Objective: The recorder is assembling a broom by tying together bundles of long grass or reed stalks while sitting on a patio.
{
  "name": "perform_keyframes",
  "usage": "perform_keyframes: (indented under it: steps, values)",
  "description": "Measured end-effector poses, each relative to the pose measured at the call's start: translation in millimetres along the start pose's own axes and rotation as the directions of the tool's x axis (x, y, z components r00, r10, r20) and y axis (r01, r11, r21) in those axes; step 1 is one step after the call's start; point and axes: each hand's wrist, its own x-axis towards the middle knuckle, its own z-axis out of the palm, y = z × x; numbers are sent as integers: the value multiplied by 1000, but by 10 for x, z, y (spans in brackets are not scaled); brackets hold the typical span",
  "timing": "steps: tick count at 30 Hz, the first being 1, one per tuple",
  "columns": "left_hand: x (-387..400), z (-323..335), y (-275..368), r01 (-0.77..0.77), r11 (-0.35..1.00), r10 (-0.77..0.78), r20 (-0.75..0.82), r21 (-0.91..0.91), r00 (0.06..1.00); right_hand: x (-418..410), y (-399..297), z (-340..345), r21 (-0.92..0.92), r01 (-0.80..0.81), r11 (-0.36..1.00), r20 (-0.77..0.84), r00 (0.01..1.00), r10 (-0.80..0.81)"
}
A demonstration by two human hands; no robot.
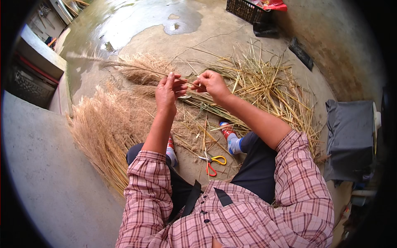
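Note:
A thin dried reed stalk (145, 68) runs between my two hands, its feathery tip (90, 58) pointing to the upper left. My left hand (169, 90) holds it between thumb and fingers, with the other fingers loosely spread. Close by on the right, my right hand (212, 85) pinches the stalk's lower part; the fingertips partly hide it. Below my left hand lies a large heap of fluffy reed plumes (108, 121). Beyond it rests a smaller plume bundle (145, 66). Cut straw-coloured stalks (266, 80) are piled on the right.
Scissors (211, 159) with one yellow and one red handle lie open on the concrete floor between my feet. A wet patch (136, 23) spreads at the back. A black plastic crate (245, 11) stands far right, and a grey cloth-covered object (349, 139) is near my right side.

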Motion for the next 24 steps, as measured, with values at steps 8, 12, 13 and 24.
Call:
perform_keyframes:
  steps: [8,12,13,24]
  values:
    - [45,-103,108,-223,963,189,-213,-151,959,125,-185,-325,124,-16,992,-118,992,31]
    - [111,-287,240,-342,932,275,-380,-120,883,257,-270,-587,36,3,999,-298,955,8]
    - [137,-403,283,-344,931,277,-378,-121,883,290,-313,-685,36,6,999,-298,954,5]
    - [135,-520,342,-322,930,209,-464,-179,861,95,-411,-778,-722,34,691,282,926,250]
